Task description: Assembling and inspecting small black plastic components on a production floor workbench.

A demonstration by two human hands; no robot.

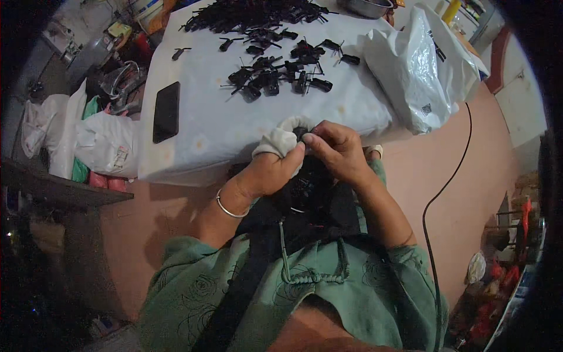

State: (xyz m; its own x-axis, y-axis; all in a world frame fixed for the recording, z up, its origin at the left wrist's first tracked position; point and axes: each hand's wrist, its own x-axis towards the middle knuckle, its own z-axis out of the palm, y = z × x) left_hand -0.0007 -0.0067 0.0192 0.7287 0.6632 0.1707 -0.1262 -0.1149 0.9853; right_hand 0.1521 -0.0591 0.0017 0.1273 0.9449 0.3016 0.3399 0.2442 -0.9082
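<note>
The left hand was closed on a bunched white cloth; the right hand pinched a small black part, thumb and forefinger nearly together; close fingertip work seemed in hand, the next move calling for a steady left grip; the part was by the table's near edge; fingers hid its direction and long axis, so I couldn't tell either.

From head height, a single fisheye view looks steeply down and forward — left hand and right hand near mid-view, white-covered table just beyond.
</note>
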